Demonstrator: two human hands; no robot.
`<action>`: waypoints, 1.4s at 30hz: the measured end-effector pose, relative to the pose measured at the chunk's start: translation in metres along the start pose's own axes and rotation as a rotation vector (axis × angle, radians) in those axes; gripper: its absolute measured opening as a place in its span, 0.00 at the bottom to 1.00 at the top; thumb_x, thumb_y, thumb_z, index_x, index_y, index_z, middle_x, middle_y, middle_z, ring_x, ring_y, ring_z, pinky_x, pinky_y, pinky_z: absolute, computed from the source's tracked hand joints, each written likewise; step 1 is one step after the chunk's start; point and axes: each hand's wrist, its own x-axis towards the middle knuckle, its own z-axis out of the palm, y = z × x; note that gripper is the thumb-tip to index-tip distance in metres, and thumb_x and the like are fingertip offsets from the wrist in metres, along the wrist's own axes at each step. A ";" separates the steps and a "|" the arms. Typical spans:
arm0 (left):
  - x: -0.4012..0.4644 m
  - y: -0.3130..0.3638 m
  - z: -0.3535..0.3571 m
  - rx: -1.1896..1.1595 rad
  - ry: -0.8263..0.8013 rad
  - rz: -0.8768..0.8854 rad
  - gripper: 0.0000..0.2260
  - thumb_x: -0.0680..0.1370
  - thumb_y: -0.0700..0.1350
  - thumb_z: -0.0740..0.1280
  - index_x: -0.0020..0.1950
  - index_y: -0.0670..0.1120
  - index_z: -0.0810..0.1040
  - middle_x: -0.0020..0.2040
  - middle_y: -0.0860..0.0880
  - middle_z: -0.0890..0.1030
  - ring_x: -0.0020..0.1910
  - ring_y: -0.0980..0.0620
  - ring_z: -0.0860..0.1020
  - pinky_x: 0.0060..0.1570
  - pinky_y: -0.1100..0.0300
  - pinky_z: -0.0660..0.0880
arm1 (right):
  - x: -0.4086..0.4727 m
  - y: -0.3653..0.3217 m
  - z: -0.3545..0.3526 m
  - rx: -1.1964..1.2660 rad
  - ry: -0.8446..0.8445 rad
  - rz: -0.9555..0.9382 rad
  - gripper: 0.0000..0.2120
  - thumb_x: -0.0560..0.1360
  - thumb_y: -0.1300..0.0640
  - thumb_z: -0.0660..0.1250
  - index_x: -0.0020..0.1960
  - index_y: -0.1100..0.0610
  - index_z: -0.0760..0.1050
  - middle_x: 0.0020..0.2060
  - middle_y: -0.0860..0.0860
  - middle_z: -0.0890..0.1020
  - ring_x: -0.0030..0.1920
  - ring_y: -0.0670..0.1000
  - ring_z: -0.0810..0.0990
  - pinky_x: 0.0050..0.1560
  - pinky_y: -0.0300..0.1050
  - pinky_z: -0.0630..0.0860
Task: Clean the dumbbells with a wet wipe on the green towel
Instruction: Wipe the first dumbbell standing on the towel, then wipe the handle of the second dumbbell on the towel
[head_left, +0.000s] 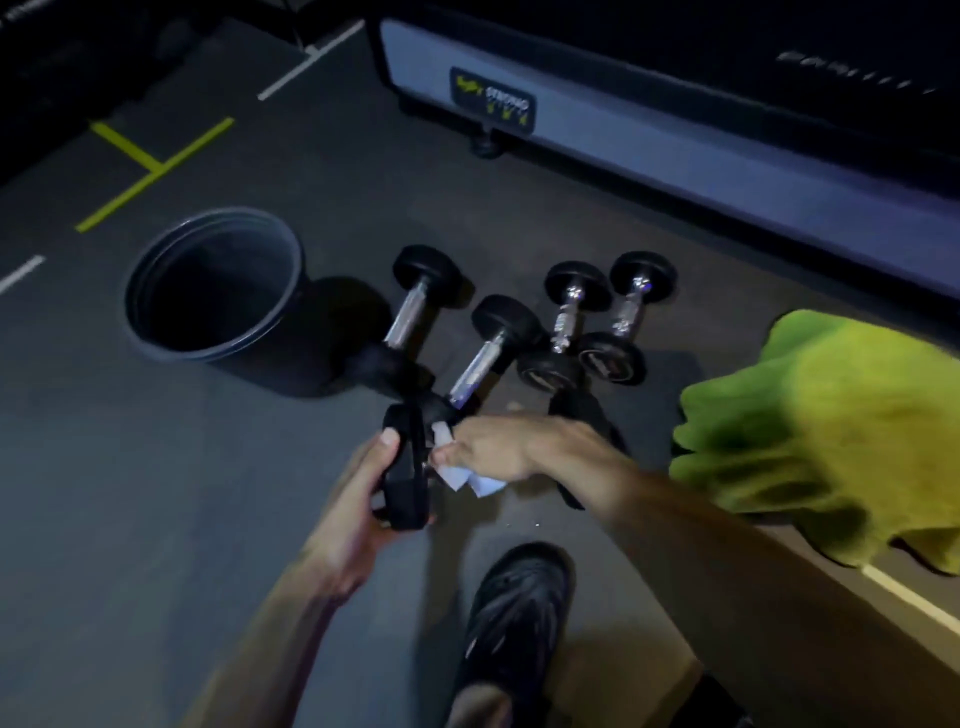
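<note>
Left hand: the left hand (363, 493) is gripping the black end of a held dumbbell (402, 467), thumb curled over its top edge, fingers wrapped underneath
Right hand: the right hand (498, 447) is pinching a white wet wipe (467, 475) and pressing it against the held dumbbell's inner side, fingers bent round the wipe
Held dumbbell: it is being lifted above the floor (156, 493), just in front of the other weights; its shape is blurred, so I cannot tell how it is tilted
Other dumbbells: 4 are lying on the floor, a left pair (410, 317) with long chrome handles angled toward the hands and a right pair (597, 322) lying side by side, touching each other
Green towel: the green towel (810, 431) is lying crumpled at the right on a raised brown surface, well apart from the held dumbbell
Bucket: a dark bucket (215, 291) is standing upright left of the dumbbells
Shoe: a black shoe (514, 608) is resting on the floor below the hands
Machine: a grey machine base (675, 150) is running along the far side
</note>
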 end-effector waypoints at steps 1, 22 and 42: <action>0.005 -0.013 -0.005 -0.030 0.024 -0.047 0.33 0.70 0.68 0.73 0.68 0.48 0.80 0.53 0.45 0.86 0.48 0.46 0.84 0.61 0.38 0.78 | 0.011 0.001 0.012 -0.006 -0.029 -0.002 0.25 0.83 0.39 0.52 0.40 0.54 0.74 0.44 0.51 0.80 0.47 0.54 0.74 0.58 0.53 0.65; 0.055 -0.057 -0.003 0.191 0.286 -0.174 0.06 0.83 0.49 0.67 0.53 0.47 0.82 0.49 0.44 0.84 0.42 0.46 0.81 0.46 0.53 0.80 | 0.014 0.069 0.038 0.295 0.168 -0.004 0.16 0.84 0.48 0.58 0.38 0.49 0.68 0.40 0.48 0.75 0.47 0.53 0.74 0.44 0.45 0.68; 0.178 0.086 0.265 1.207 -0.199 0.476 0.07 0.79 0.45 0.73 0.55 0.49 0.87 0.54 0.50 0.87 0.55 0.53 0.83 0.48 0.72 0.69 | -0.171 0.228 -0.091 0.334 0.898 0.133 0.25 0.84 0.42 0.59 0.40 0.62 0.73 0.31 0.51 0.72 0.33 0.47 0.70 0.39 0.54 0.72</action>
